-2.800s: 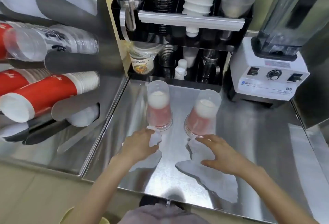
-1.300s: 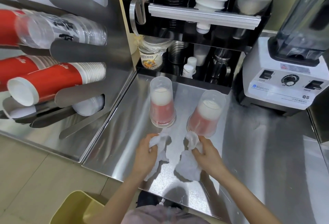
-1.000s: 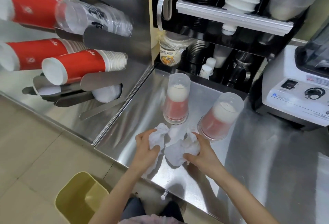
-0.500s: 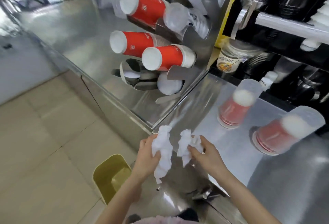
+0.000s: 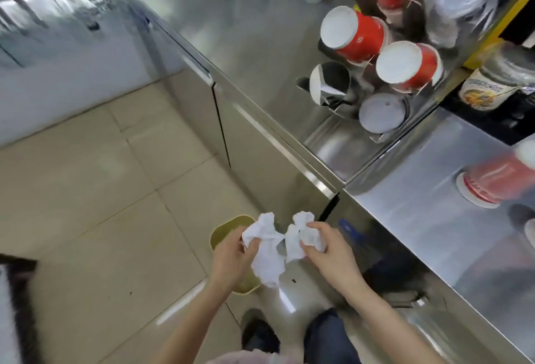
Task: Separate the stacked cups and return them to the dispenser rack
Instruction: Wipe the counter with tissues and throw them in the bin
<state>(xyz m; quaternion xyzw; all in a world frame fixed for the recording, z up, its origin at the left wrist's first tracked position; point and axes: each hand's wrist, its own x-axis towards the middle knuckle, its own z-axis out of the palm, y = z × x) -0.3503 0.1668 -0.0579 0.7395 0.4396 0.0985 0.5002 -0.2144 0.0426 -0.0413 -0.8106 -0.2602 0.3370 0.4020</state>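
Both hands have come off the counter and now hang above a yellow bin [image 5: 221, 229] on the floor: the left hand [image 5: 230, 258] is clenched on one crumpled white tissue [image 5: 265, 250], the right hand [image 5: 333, 250] pinches another tissue wad [image 5: 302, 236]. With the paper lifted away half a second earlier, the steel counter [image 5: 419, 219] looks cleared for cup handling. At three o'clock, an upturned red-and-clear cup stack [image 5: 495, 178] waits, blurred and not yet separated. Farther off, at one o'clock, the dispenser rack [image 5: 330, 81] holds red paper cups [image 5: 351, 35], one tube showing empty.
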